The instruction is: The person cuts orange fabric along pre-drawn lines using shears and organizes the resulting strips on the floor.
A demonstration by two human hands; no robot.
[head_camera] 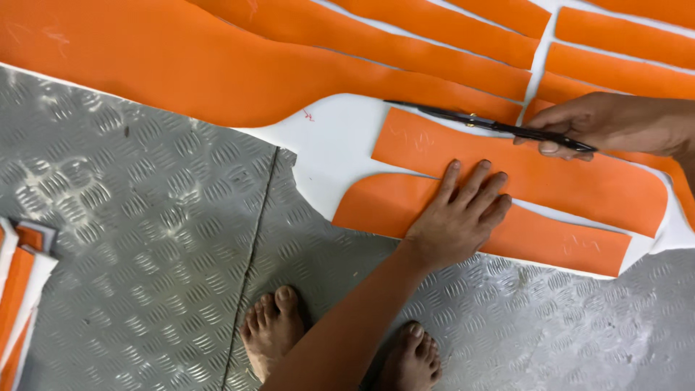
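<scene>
Here we crouch barefoot on a chequered metal floor [145, 239], cutting orange sheet material into long strips. Our right hand [608, 123] is closed through the handles of a pair of black scissors [485, 123], whose blades lie nearly shut and point away from the hand along the upper edge of the middle orange strip [521, 170]. That strip is our landmark: it lies on a white backing layer [340, 137], with the scissors just above it. Our left hand [460, 217] presses flat, fingers spread and grasping nothing, with the fingertips on the strip's lower edge and the palm on a second, shorter strip [565, 242] just below it. Above the landmark strip the large uncut orange sheet [217, 65] stretches away, and further strips [615, 72] lie above it too, beside the scissors hand. Well away from it, at the frame's edge beyond the floor seam, a small stack of orange and white pieces [18, 304] waits. Our bare feet [275, 333] rest below the strips.

We judge the step in hand to be the cut along the strip's upper edge. The next move, as we read it, calls for opening the blades and feeding them forward along the line while the flat hand keeps the material from shifting.
</scene>
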